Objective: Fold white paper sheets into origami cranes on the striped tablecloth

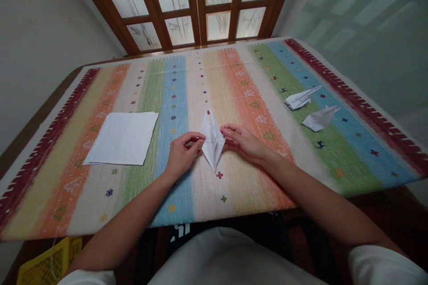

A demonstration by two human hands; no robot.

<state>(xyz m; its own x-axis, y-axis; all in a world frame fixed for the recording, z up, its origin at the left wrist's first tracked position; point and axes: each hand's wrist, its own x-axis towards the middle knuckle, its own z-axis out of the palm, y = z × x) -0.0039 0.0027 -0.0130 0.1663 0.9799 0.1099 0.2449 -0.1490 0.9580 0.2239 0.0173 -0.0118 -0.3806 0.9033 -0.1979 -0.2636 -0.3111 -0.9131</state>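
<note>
A white sheet of paper folded into a narrow diamond [213, 144] lies between my hands near the table's front edge, its long axis pointing away from me. My left hand [185, 151] pinches the diamond's left corner between thumb and fingertips. On the opposite side, my right hand [245, 143] has its fingers closed at the right corner. A crease runs down the near half of the diamond, and a horizontal fold line crosses its middle.
A stack of square white paper [122, 138] lies to the left. Two folded paper figures, a farther one [299, 99] and a nearer one [320, 119], rest at the right on the striped tablecloth [214, 196]. A yellow plastic crate [50, 262] stands below the table's left front corner.
</note>
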